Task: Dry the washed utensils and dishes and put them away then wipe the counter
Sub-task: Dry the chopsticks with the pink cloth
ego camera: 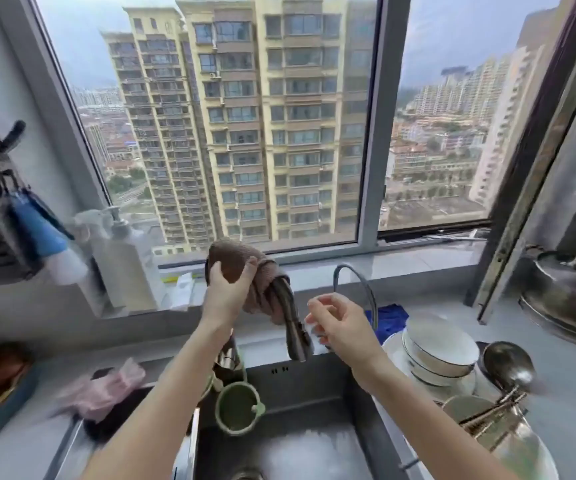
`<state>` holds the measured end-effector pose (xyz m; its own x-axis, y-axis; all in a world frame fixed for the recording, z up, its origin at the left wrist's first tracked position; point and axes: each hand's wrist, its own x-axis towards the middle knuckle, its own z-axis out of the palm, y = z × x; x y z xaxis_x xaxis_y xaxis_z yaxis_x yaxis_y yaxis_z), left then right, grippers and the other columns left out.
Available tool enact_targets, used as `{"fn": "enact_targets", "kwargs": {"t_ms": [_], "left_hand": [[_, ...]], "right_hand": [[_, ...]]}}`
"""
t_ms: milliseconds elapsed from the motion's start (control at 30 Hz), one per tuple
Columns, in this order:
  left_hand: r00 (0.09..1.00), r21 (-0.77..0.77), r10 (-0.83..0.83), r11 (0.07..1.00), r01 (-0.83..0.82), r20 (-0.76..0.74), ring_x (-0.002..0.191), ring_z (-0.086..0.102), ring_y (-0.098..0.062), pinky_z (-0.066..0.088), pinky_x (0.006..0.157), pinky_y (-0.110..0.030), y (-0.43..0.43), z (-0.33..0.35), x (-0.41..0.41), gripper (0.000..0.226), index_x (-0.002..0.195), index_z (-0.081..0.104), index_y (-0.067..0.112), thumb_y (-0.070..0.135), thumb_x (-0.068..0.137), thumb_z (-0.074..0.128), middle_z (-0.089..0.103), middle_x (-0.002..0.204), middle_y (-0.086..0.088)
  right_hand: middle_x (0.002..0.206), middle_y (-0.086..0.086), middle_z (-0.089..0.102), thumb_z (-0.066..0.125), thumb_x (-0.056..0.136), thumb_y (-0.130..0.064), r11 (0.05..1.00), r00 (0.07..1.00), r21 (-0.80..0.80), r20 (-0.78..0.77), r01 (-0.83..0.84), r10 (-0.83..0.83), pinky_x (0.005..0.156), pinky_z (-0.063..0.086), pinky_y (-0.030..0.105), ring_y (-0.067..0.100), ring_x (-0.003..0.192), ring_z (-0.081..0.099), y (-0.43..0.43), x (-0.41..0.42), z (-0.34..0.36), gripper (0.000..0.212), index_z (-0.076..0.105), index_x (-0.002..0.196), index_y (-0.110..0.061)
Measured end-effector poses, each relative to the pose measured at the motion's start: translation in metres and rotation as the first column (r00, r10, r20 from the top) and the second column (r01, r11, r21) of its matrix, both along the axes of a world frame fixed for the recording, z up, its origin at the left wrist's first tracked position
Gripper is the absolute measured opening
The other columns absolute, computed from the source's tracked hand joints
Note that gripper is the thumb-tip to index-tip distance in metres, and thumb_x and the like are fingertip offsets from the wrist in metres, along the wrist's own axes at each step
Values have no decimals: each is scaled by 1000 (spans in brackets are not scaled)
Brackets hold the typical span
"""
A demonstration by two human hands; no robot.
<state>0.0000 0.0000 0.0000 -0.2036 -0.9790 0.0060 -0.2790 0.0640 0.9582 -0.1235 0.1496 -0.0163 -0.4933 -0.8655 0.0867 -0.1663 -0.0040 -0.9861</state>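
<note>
Grips the brown cloth (231,250) draped over the faucet (291,320) with the left hand (225,292), holds the right hand (340,323) loose and empty nearby, likely risks a hard tug swinging it into the washed bowls (442,344) stacked on the table (563,393).

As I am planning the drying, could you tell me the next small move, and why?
Probably lift the cloth off the faucet: the left hand grips it there, the right hand is empty, and the bowls wait stacked beside the sink.
</note>
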Motion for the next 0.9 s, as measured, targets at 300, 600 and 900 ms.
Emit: {"fn": "enact_targets", "kwargs": {"t_ms": [300,600,900], "left_hand": [[967,-269,252,930,-250,-29,74,51,-23,33,65,-29,-5,-4,-28,33,94,55,-2,31,96,51,55,78,-5],[940,-460,-268,821,338,213,72,64,1,46,65,-16,85,17,-23,6,90,69,18,20,88,64,69,77,11],[583,107,-794,603,790,171,91,69,-11,54,88,-37,180,9,-123,21,106,68,24,33,88,62,74,97,2]], "right_hand": [[88,1,69,57,93,-35,994,995,91,-82,66,-59,77,54,35,18,84,65,-4,-15,-20,10,62,91,-27],[132,-11,50,57,66,-77,999,991,5,126,-52,51,90,47,14,-10,108,54,42,-30,-31,67,39,127,-56],[130,-11,61,74,74,-40,984,945,-174,326,39,20,92,51,25,9,121,57,143,-85,-50,77,37,142,-36]]}}
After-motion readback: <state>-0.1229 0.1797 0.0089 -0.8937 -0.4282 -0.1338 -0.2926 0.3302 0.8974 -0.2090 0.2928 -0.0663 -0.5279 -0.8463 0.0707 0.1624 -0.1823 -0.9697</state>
